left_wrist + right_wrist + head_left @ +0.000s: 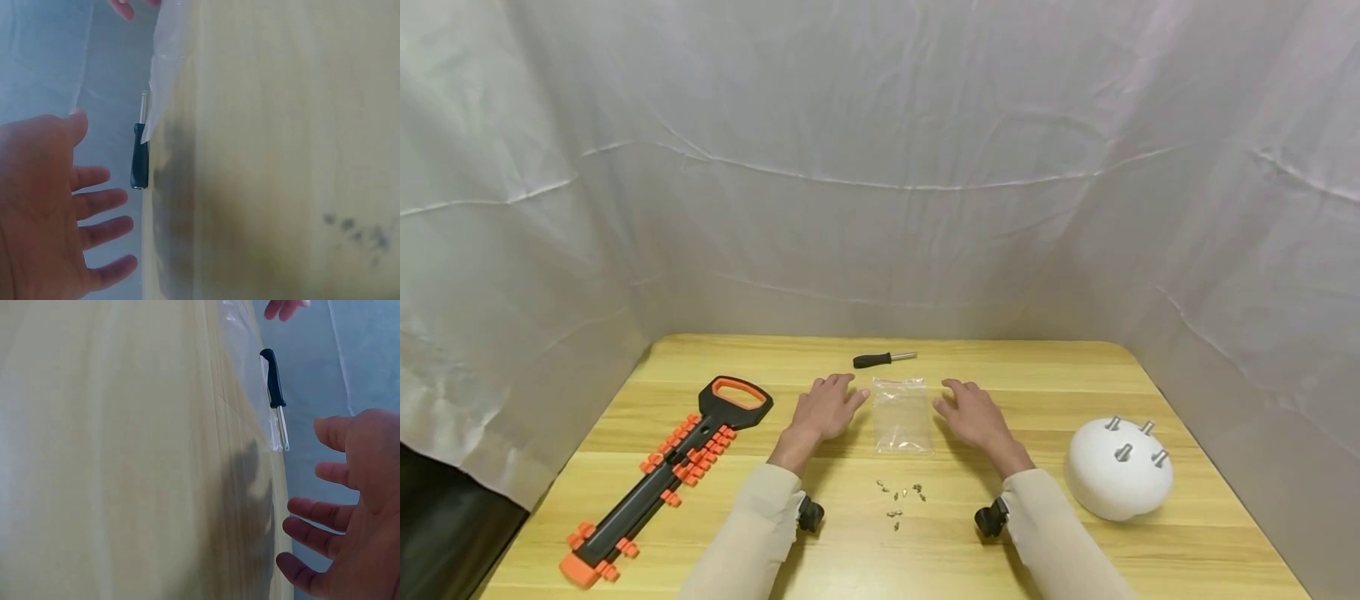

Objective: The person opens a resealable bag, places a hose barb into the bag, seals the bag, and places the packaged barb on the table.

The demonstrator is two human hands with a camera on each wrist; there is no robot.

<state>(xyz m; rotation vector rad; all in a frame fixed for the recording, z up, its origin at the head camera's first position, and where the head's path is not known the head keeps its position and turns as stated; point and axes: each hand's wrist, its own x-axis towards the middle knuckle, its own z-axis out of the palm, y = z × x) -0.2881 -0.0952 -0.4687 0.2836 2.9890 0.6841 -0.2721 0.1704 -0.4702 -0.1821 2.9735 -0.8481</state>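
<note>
- Pale, creased fabric (pixel 880 242) hangs behind and on both sides of a wood-grained table (pixel 1030 375).
- A clear plastic bag (pixel 902 417) lies flat on the table between the two hands, its zip edge at the far end.
- The left hand (pixel 826 408) is just left of the bag, raised above the table, its fingers spread apart and its thumb towards the bag.
- The right hand (pixel 976 417) is just right of the bag, also raised, fingers apart and slightly bent, thumb likewise towards the bag.
- Just beyond the bag lies a black-handled tool (pixel 872 361), its metal shaft pointing right.
- Small metal pieces (pixel 897 526) lie loosely scattered on the near side of the bag, between the forearms.
- At the left, a long black-and-orange rack (pixel 632 504) lies slantwise, its looped handle at the far end and orange clips along both sides.
- At the right sits a rounded white object (pixel 1093 479) with four metal bolts (pixel 1123 452) sticking up from its top.
- Light sleeves (pixel 748 517) cover both forearms, with a small black device (pixel 810 515) at each wrist.
</note>
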